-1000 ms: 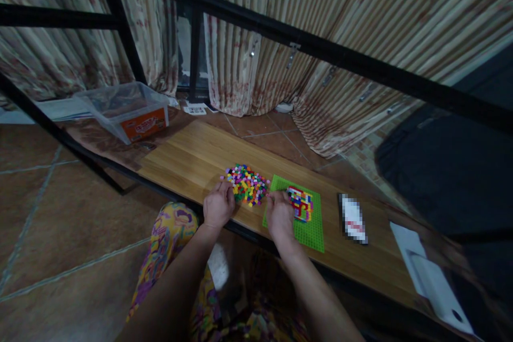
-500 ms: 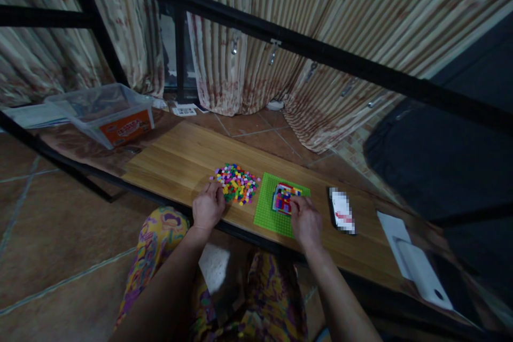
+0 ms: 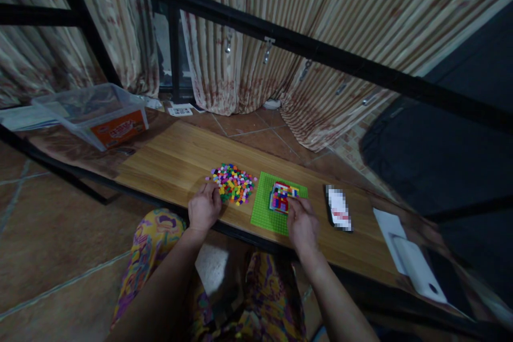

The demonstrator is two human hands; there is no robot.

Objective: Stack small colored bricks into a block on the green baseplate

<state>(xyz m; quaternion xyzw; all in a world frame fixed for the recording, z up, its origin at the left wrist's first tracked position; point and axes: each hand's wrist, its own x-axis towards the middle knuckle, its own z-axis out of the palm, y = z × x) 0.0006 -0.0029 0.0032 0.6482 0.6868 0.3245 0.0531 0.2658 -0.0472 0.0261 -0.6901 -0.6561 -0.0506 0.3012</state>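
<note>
A heap of small coloured building bricks (image 3: 236,184) lies on the wooden board. My left hand (image 3: 204,206) rests at the heap's near left edge, its fingers curled together; whether a brick is between them is hidden. To the right of the heap lies a green baseplate (image 3: 262,214), with a small multicoloured brick build (image 3: 281,197) on it. My right hand (image 3: 302,222) is over the plate's right side, thumb and fingers pinched at the build's right edge. Anything in that pinch is too small to make out.
A phone (image 3: 339,208) with a blurred screen lies right of the plate on the wooden board (image 3: 168,155). Farther right is a white device (image 3: 420,270). A clear plastic tub (image 3: 116,128) stands at the far left. A black metal bar (image 3: 248,26) crosses beyond the board.
The whole view has shifted slightly, so everything sits a little farther left. Both hands keep nearly the same places, the left by the heap and the right at the build.
</note>
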